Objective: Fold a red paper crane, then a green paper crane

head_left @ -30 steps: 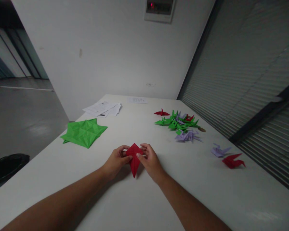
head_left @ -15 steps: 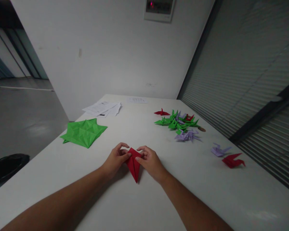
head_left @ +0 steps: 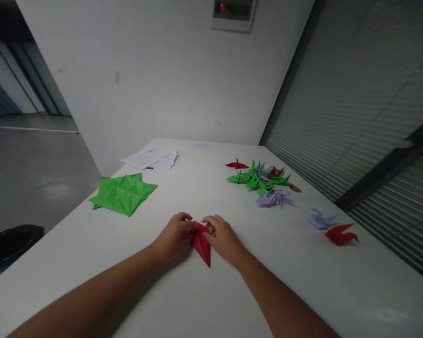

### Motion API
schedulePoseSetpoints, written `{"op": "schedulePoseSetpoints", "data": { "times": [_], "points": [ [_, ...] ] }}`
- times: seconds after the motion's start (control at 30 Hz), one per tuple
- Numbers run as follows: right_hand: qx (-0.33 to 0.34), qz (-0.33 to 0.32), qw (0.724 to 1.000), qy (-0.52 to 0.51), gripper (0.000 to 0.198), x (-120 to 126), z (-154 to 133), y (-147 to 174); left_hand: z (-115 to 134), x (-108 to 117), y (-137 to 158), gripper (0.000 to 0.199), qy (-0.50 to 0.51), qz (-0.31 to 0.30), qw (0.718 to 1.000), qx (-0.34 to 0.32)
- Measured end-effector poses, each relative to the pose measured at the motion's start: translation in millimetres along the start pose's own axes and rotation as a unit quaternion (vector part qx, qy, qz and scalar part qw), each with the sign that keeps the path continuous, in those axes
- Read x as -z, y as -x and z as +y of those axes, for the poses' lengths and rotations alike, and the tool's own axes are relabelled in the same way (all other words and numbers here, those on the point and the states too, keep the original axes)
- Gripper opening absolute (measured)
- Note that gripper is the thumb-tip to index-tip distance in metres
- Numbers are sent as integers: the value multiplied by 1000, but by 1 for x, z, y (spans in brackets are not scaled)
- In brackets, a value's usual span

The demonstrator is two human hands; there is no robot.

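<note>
Between my hands is a red folded origami paper (head_left: 201,242), kite-shaped, with its long point toward me and a crease down its middle. My left hand (head_left: 175,236) grips its upper left edge, the fingers curled over it. On the upper right edge, my right hand (head_left: 221,236) pinches the paper between thumb and fingers. Parts of the paper's top are covered by my fingers. Both hands are low over the white table (head_left: 183,291).
Creased green paper sheets (head_left: 125,192) lie at left, with printed papers (head_left: 150,158) behind. A pile of green, purple and red paper cranes (head_left: 259,177) sits back right. Nearer are a purple crane (head_left: 321,219) and a red crane (head_left: 341,234). A black bin (head_left: 12,244) stands left.
The red paper has turned slightly, its lower point swinging right. My left hand has shifted right and curled further over its edge; my right hand has moved a little.
</note>
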State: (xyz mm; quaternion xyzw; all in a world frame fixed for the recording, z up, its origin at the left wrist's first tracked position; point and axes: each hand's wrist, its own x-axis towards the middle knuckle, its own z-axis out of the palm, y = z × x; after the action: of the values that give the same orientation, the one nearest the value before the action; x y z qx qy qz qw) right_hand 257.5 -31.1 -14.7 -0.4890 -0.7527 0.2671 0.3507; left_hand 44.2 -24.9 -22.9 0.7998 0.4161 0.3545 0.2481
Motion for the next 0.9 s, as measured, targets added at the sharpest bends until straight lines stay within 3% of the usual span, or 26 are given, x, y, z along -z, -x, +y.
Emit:
{"op": "schedulePoseSetpoints", "data": {
  "times": [0.2,0.47,0.67,0.9],
  "points": [
    [94,-102,988,62,33,11,-7,4,9,6,0,39,-25,-131,988,-74],
    [79,-155,982,68,55,23,-15,10,20,16,-1,44,-11,-159,986,-52],
    [79,-177,977,93,33,30,-17,10,23,18,-2,24,-36,-181,980,-69],
    [87,-213,961,151,13,36,-15,6,26,19,-1,21,-67,-194,974,-92]
  ]
}}
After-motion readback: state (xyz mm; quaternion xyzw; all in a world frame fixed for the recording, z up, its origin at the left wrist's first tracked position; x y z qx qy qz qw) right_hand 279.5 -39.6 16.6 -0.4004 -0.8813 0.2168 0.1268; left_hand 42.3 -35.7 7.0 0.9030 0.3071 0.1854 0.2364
